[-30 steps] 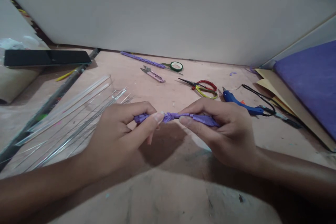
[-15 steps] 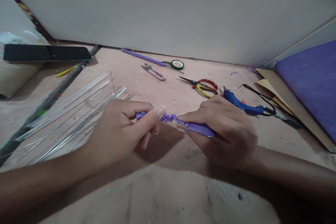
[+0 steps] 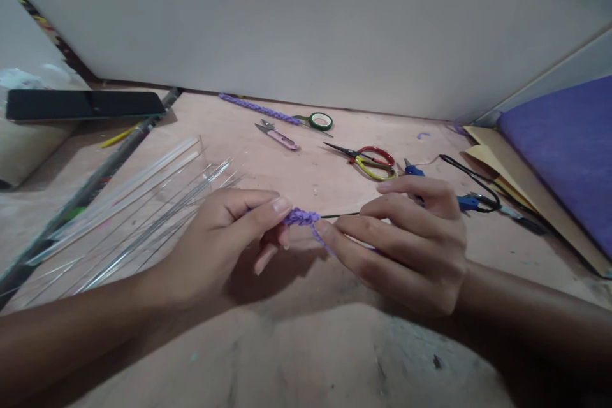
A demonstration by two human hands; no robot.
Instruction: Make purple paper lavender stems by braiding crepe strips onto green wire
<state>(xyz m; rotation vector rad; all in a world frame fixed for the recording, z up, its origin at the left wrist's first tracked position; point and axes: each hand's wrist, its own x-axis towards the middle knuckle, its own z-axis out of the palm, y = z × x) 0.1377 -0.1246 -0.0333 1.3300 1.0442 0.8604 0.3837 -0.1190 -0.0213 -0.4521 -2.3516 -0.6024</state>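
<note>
Purple crepe strip (image 3: 300, 217) was pinched by left hand (image 3: 224, 239) and right hand (image 3: 406, 239), both closed on it. Its long axis was laid left to right between them, along a thin dark wire (image 3: 340, 215)

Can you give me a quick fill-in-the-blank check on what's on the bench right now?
1. Both hands, left hand and right hand, pinch a ruffled strip coloured ____.
2. A thin dark ____ sticks out of the strip toward the right hand.
3. The scissors have one red handle and one ____ handle.
4. The roll of tape is ____.

Missing words: purple; wire; yellow; green
</note>
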